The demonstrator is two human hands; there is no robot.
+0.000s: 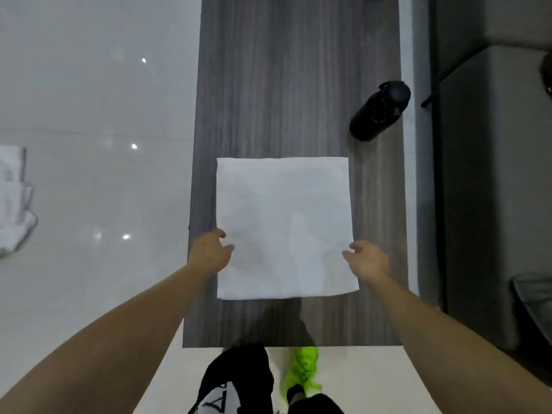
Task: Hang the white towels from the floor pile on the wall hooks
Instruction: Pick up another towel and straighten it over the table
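Head view: a flat square white cloth towel (285, 228) lay on a grey wood-grain table (268, 85), left hand (210, 252) and right hand (369, 259) at its side edges, fingers loosely curled; whether pinching, unclear. No hook visible; hanging seemingly remained.

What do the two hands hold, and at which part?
The white towel: left hand pinches its left edge, right hand its right edge.

No legible text or labels
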